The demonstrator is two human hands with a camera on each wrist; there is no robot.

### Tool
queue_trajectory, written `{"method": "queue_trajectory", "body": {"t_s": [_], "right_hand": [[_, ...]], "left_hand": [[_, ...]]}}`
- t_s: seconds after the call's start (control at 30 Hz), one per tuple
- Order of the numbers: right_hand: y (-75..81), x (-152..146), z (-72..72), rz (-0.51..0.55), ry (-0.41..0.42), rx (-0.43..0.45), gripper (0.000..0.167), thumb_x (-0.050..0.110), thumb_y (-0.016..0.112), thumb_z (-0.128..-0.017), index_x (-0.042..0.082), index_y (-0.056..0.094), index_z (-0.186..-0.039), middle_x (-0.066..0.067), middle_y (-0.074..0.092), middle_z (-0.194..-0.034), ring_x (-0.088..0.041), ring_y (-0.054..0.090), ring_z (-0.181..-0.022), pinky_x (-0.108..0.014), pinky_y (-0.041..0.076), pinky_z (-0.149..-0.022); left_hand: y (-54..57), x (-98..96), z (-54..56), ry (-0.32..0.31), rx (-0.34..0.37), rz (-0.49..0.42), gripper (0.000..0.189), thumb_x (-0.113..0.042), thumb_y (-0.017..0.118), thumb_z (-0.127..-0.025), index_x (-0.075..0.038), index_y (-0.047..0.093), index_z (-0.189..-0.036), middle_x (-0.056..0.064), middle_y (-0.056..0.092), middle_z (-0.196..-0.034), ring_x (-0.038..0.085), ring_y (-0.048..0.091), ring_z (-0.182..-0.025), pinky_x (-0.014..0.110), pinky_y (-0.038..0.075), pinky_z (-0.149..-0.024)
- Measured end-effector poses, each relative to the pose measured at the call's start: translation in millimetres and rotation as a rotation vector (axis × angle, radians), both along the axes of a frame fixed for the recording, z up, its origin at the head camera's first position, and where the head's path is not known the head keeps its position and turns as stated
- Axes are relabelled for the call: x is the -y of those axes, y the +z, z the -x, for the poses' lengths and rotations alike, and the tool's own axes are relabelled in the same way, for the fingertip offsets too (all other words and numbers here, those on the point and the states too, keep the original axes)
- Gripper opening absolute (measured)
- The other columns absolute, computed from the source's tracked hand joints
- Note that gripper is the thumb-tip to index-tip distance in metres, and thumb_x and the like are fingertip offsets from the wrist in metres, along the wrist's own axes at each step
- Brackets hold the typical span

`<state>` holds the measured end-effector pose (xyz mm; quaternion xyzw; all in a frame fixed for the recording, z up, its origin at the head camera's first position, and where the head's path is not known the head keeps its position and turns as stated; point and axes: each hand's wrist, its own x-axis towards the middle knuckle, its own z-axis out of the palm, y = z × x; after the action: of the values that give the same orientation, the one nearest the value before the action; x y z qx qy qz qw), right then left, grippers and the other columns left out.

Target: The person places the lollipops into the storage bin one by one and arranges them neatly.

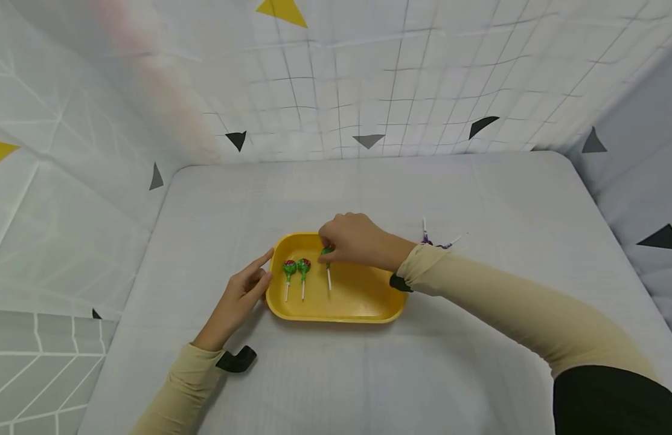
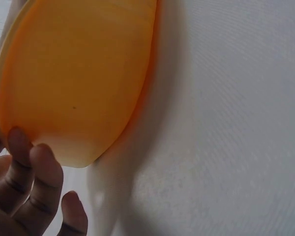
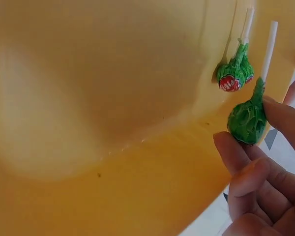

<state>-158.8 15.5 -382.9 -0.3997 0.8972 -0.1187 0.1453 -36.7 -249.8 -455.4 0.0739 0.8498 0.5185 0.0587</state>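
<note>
My right hand point(image 1: 360, 241) is over the yellow tray point(image 1: 363, 319), its thumb and fingers pinching a green-wrapped lollipop point(image 3: 248, 120) by its round head. The white stick points toward the near side of the tray in the head view. Left of it, two more green lollipops point(image 1: 304, 272) with red markings lie side by side inside, sticks the same way. My left hand point(image 1: 239, 302) is at the tray's left end, index fingertip and thumb against the rim. From below, the left wrist view shows loosely bent fingers point(image 2: 45, 169) close to the tray's outer wall.
Purple-wrapped lollipops point(image 1: 427, 240) with white sticks lie on the white-covered table point(image 1: 336, 374) beyond the right forearm, which partly hides them. White patterned sheets point(image 1: 336, 78) stand behind the table and along both sides.
</note>
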Motion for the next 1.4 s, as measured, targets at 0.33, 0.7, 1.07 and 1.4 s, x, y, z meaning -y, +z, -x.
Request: {"method": "queue_trajectory", "body": {"t_s": [0.33,0.7,1.07,1.4], "right_hand": [[-11.3,15.0,-6.0,-0.078,0.03,0.0,0.034,0.043,0.079,-0.091,0.018,0.062,-0.077,0.005,0.058,-0.072,-0.01,0.05,-0.059,-0.025,0.038,-0.054],[-24.1,27.8,-7.1,-0.172,0.079,-0.018,0.035,0.044,0.078,-0.092,0.016,0.059,-0.082,0.003,0.055,-0.074,-0.012,0.051,-0.063,-0.025,0.039,-0.054],[-15.0,22.1,-7.4,-0.109,0.077,0.078,0.024,0.033,0.078,-0.094,0.01,0.072,-0.097,0.0,0.065,-0.085,-0.013,0.056,-0.07,-0.026,0.044,-0.061],[-26.4,24.4,-3.7,-0.066,0.074,0.113,0.021,0.031,0.079,-0.093,0.012,0.075,-0.101,0.002,0.07,-0.088,-0.012,0.058,-0.071,-0.026,0.05,-0.065]], "left_hand": [[-1.0,-0.3,0.0,0.001,-0.004,-0.002,0.051,-0.018,0.054,-0.109,-0.014,0.043,-0.159,0.008,0.06,-0.082,0.029,0.057,-0.067,0.03,0.051,-0.06],[-4.0,-0.4,1.4,-0.001,-0.019,-0.015,0.05,-0.017,0.054,-0.109,-0.011,0.044,-0.158,0.011,0.061,-0.079,0.027,0.055,-0.064,0.025,0.047,-0.059],[-4.5,1.8,2.3,0.005,-0.018,-0.002,0.051,-0.021,0.054,-0.109,-0.016,0.043,-0.159,0.008,0.061,-0.08,0.023,0.056,-0.064,0.025,0.048,-0.059],[-6.1,1.7,2.1,-0.002,-0.03,-0.016,0.051,-0.018,0.053,-0.109,-0.012,0.043,-0.158,0.01,0.061,-0.079,0.026,0.056,-0.063,0.025,0.047,-0.058]]}}
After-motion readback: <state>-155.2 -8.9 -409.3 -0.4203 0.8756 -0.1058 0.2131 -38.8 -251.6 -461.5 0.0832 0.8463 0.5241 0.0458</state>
